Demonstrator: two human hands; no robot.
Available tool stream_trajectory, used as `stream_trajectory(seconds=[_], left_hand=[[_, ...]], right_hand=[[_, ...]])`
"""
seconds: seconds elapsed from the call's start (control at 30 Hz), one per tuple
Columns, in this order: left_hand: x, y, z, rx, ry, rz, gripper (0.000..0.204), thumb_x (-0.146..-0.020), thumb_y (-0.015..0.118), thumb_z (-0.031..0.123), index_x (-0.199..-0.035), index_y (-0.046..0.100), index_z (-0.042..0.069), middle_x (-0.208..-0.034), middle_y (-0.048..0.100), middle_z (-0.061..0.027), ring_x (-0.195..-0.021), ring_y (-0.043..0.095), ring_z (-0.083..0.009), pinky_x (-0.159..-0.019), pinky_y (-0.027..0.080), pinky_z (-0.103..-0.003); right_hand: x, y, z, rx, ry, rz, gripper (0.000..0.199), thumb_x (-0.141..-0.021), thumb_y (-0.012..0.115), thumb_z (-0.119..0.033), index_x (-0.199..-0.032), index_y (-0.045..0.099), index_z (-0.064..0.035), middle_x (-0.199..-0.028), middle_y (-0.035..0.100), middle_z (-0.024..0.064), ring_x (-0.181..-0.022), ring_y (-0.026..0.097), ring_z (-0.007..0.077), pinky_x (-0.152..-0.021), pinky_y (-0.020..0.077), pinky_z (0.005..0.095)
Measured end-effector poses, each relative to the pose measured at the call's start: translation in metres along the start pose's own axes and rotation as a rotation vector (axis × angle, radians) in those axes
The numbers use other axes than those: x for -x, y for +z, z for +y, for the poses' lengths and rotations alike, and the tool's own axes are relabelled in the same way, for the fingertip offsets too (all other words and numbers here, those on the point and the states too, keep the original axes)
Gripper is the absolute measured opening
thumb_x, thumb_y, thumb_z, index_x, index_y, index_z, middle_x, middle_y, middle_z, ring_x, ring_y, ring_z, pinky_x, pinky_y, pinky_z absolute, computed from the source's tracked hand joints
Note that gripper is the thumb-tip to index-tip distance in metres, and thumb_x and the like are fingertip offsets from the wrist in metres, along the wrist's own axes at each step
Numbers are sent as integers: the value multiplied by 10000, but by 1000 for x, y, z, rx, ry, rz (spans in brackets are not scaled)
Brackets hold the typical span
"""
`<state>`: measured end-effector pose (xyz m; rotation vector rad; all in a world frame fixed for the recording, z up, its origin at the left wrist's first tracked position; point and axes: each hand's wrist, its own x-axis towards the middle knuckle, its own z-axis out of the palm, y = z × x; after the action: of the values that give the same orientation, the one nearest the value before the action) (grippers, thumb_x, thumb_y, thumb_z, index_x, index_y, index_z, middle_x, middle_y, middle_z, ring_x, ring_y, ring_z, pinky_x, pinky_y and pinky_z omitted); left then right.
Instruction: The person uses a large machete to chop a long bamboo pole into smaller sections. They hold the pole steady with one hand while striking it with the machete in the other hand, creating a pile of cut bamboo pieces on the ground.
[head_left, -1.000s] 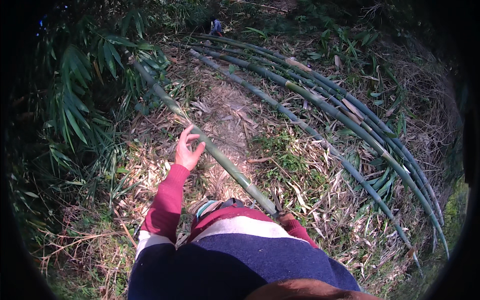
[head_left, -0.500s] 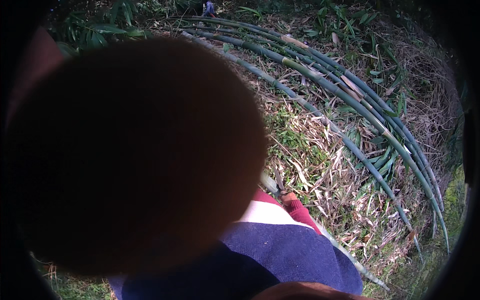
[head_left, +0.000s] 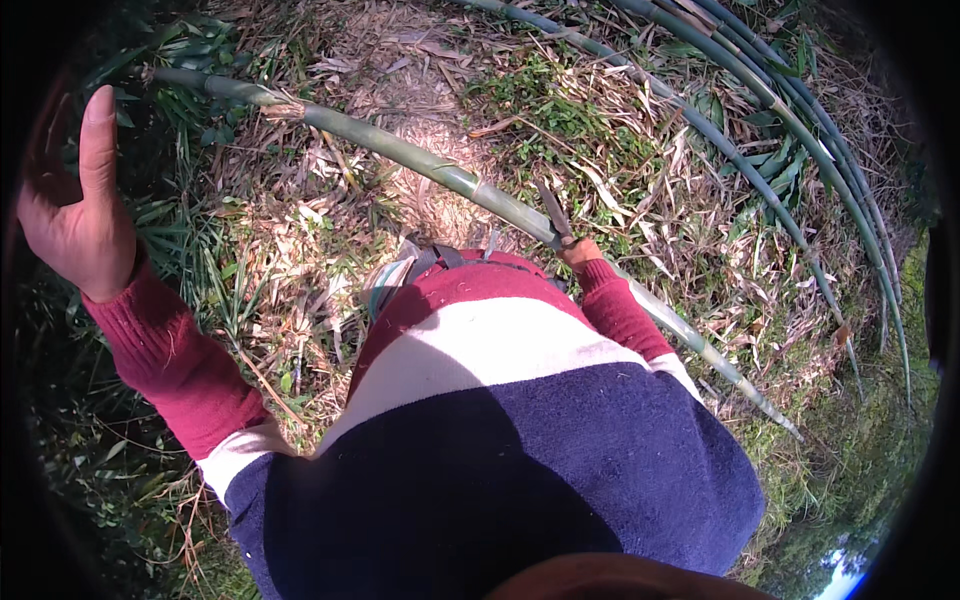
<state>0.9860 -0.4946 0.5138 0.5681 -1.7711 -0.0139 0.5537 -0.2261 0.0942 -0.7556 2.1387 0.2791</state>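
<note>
My left hand [head_left: 80, 205] is raised at the far left, thumb up and fingers apart, with nothing seen in it. Its fingers partly run into the dark rim. Down beside my right hip, my right hand [head_left: 580, 252] is closed round the handle of a knife [head_left: 551, 208]. The dark blade points up and away from me; the handle is mostly hidden in the fist. Right behind the blade and hand lies a long green bamboo pole [head_left: 395, 150], running from upper left to lower right in front of my body. I cannot tell whether the blade touches it.
Several more bamboo poles [head_left: 745, 165] lie side by side at the upper right. Dry leaves [head_left: 420, 85] and low green plants [head_left: 540, 90] cover the ground. Dark leafy growth [head_left: 110, 445] stands on the left.
A large dark blurred shape that covered the left half is gone, and my left hand now shows at the far left. The view has tilted down; my right hand still grips the knife.
</note>
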Motion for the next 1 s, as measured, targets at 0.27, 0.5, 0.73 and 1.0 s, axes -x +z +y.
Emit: stream_trajectory(seconds=[0.27, 0.5, 0.73, 1.0], left_hand=[[394, 43, -160, 73, -1431, -432, 421, -869, 752, 119, -1250, 631, -12, -1090, 710, -117, -939, 657, -150, -839, 503, -271], [582, 11, -94, -393, -1625, -529, 275, -762, 744, 134, -1022, 716, 49, -898, 717, -71, -776, 649, -175, -682, 510, -297], [481, 74, -102, 61, -1860, 115, 594, -820, 773, 82, -1340, 490, 24, -1003, 702, -143, -841, 683, -210, -744, 534, -303], [471, 131, -201, 52, -2015, 239, 448, -884, 738, 240, -1243, 505, 110, -952, 720, -137, -628, 624, -148, -500, 436, -238]], right_hand=[[1, 34, 45, -136, 5, 196, 752, -807, 734, -498, -1258, 535, 71, -1179, 645, 326, -1100, 650, 418, -968, 514, 433], [48, 20, 34, -398, -295, 44, 684, -765, 740, -433, -1243, 590, 33, -1132, 671, 296, -1096, 646, 424, -949, 511, 456], [78, -5, -21, -102, -418, 115, 600, -862, 647, -449, -1235, 551, 12, -1019, 687, 300, -1039, 652, 462, -935, 504, 529], [65, -30, -145, 112, -503, 27, 679, -968, 443, -640, -1240, 556, -28, -778, 694, 271, -836, 690, 478, -798, 545, 549]])
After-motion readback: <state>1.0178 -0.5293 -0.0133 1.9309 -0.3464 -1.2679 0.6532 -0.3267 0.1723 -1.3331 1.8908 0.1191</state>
